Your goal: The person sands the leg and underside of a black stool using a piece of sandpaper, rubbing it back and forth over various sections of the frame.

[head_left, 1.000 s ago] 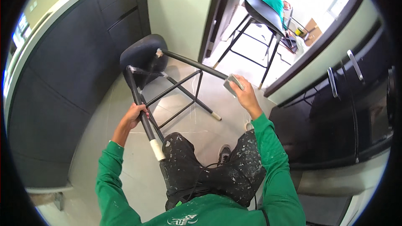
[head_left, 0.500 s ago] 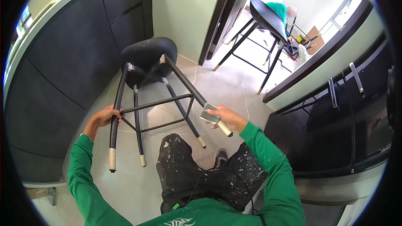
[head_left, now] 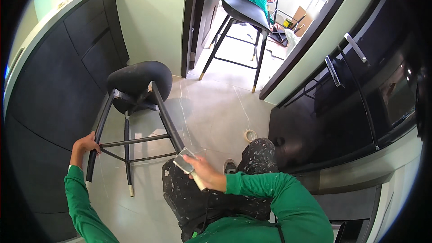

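A black bar stool (head_left: 139, 78) is tipped over on the floor, its seat away from me and its legs toward me. Masking tape (head_left: 199, 182) in a pale colour wraps the leg ends, and whitish patches show where legs meet the seat. My left hand (head_left: 86, 143) is closed around the left leg, beside the footrest bar. Against the nearest right leg, above its taped end, my right hand (head_left: 208, 173) presses a flat grey sanding block (head_left: 185, 160). Part of that leg passes behind the block and hand.
A roll of tape (head_left: 250, 135) lies on the floor by my knee. Dark cabinets (head_left: 49, 94) line the left, glossy black fronts (head_left: 333, 121) the right. Another upright stool (head_left: 247, 11) stands in the doorway; beyond it a co-worker in green (head_left: 257, 0) bends over stool parts.
The view has turned, so the stool and both hands appear lower and further left. The tape roll has come into sight. Both hands keep their holds.
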{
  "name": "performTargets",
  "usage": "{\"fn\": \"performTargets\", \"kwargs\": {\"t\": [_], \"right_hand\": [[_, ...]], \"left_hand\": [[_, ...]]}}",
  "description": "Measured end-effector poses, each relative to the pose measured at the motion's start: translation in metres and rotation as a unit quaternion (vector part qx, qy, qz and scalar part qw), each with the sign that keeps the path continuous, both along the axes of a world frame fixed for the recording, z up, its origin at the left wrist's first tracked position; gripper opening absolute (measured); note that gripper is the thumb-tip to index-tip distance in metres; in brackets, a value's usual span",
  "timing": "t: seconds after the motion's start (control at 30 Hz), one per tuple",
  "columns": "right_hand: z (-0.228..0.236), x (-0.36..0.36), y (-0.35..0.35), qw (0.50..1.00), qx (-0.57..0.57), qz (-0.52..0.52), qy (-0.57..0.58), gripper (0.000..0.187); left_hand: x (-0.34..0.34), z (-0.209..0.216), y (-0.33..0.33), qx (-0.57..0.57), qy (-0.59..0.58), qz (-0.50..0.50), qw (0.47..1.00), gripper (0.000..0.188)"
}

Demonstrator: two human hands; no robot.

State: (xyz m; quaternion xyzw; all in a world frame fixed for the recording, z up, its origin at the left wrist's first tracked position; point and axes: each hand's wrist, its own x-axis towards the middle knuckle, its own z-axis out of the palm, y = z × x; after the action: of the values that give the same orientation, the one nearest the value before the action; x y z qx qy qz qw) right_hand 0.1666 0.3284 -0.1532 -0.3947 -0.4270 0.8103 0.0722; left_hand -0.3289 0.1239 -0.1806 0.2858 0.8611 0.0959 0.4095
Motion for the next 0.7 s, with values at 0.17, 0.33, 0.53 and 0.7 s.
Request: {"fn": "performTargets", "kwargs": {"t": [0.17,0.33,0.53,0.7], "right_hand": [[-0.009,0.005,-0.069,0.998,-0.037,-0.046,0.033,0.045],[-0.003,0.012,-0.152,0.998,-0.057,0.007,-0.002,0.048],[0.014,0.038,-0.210,0.981,-0.134,0.135,0.031,0.056],[-0.006,0.066,-0.245,0.908,-0.301,0.290,0.036,0.058]], "left_hand": [[-0.010,0.010,0.018,-0.072,0.177,-0.114,0.975,0.091],[0.006,0.022,0.027,-0.025,0.284,-0.114,0.952,0.079],[0.051,0.048,0.030,-0.028,0.369,-0.153,0.917,0.059],[0.092,0.046,0.016,0.006,0.388,-0.182,0.904,0.055]]}}
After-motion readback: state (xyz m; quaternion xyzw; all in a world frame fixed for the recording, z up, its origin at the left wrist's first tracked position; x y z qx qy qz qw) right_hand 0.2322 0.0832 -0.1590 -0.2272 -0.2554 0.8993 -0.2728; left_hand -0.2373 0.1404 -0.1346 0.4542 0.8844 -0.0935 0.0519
